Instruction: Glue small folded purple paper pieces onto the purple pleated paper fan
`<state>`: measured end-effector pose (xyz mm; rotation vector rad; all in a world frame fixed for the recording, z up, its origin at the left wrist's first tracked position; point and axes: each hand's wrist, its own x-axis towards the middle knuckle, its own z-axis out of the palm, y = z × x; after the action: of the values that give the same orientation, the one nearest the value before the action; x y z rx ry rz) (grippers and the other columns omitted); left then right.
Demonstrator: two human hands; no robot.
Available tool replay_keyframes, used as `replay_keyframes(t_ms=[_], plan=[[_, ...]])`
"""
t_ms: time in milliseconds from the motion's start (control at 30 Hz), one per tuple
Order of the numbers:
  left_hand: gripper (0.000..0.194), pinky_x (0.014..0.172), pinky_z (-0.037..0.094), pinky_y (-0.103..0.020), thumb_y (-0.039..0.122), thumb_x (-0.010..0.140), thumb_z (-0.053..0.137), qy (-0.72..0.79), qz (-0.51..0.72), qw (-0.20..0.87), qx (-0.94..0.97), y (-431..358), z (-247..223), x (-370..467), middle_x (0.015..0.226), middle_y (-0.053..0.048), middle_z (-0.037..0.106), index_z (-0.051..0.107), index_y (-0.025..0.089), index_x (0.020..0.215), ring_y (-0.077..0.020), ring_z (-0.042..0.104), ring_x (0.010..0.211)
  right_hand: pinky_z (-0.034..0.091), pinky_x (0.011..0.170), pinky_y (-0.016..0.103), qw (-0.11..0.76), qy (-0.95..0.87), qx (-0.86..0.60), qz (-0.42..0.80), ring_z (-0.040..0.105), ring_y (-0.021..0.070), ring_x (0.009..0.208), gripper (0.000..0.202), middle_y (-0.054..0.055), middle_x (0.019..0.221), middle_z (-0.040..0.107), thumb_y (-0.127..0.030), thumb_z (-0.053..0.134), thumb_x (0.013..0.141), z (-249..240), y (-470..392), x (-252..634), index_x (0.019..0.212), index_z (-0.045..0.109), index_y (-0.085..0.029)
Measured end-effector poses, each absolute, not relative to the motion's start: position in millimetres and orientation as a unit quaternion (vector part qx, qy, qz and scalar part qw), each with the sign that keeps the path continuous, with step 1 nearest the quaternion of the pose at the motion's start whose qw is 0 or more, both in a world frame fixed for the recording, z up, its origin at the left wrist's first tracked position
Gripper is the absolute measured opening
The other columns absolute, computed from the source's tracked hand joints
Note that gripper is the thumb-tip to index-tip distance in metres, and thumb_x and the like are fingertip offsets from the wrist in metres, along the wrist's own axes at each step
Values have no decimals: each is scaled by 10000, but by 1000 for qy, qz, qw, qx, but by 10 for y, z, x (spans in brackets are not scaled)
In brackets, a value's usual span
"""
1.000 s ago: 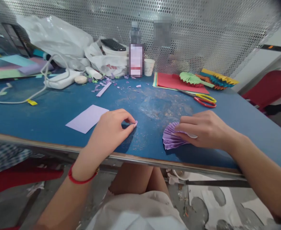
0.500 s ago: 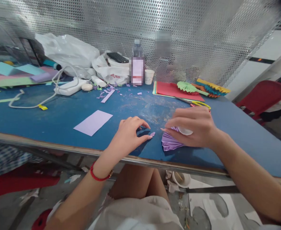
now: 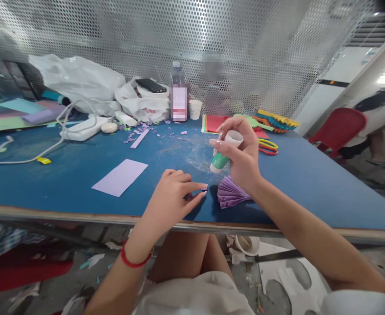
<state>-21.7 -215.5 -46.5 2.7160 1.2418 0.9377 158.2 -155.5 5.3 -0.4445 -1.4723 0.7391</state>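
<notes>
Blue counter (image 3: 310,188) carries the purple fan (image 3: 232,192), lying flat, likely to free your hands; your right wrist (image 3: 255,187) hides its narrow end. Right hand (image 3: 245,161), raised near the fan: fingers curled round a green-and-white tube (image 3: 220,162), tilted. Left hand (image 3: 170,199), left of the fan: thumb and index nearly meeting on a tiny purple scrap (image 3: 205,188), probably too small for more fingers. Lavender sheet (image 3: 120,177) farther left of the fan; scissors (image 3: 269,152) beyond the fan, partly blocked by your right hand.

Craft workspace: blue table (image 3: 310,188), paper scraps (image 3: 140,138), scissors (image 3: 268,148), perforated metal wall (image 3: 140,39).
</notes>
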Motion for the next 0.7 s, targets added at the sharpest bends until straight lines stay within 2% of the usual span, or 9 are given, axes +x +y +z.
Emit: replay_keyframes(t_ms=[167, 267, 400, 567, 700], plan=[[196, 751, 352, -368, 238, 987, 595, 373, 296, -110, 872, -2169, -506, -184, 705, -10, 608, 787, 214, 952, -191, 506, 706, 521, 711, 312, 640, -680, -184, 306, 564, 145, 759, 365, -14, 896, 503, -203, 600, 690, 83, -1464, 1683, 1026, 479, -280], [201, 746, 363, -375, 239, 985, 590, 372, 289, -132, 872, -2181, -500, -177, 708, -11, 620, 779, 207, 924, -191, 511, 695, 533, 754, 332, 583, -732, -223, 272, 590, 171, 833, 390, 14, 952, 516, -207, 529, 750, 46, -1457, 1687, 1125, 453, -283], [221, 714, 359, -369, 240, 975, 597, 369, 283, -135, 875, -2185, -484, -182, 627, 0, 600, 767, 203, 838, -181, 529, 654, 551, 839, 341, 505, -795, -274, 196, 605, 189, 976, 432, 62, 1140, 553, -203, 512, 860, -8, -1471, 1680, 1278, 438, -281], [219, 704, 374, -353, 226, 972, 598, 362, 298, -112, 876, -2185, -505, -188, 611, 8, 651, 760, 191, 829, -148, 567, 593, 567, 933, 354, 526, -780, -278, 193, 627, 203, 1034, 613, 70, 1196, 603, -217, 582, 943, 27, -1466, 1683, 1484, 315, -322], [201, 701, 377, -354, 255, 960, 611, 372, 303, -107, 871, -2195, -510, -196, 595, 14, 648, 758, 193, 838, -146, 571, 569, 576, 911, 385, 555, -759, -300, 159, 643, 235, 1047, 726, 100, 1287, 615, -333, 646, 959, 71, -1473, 1703, 1555, 231, -353]])
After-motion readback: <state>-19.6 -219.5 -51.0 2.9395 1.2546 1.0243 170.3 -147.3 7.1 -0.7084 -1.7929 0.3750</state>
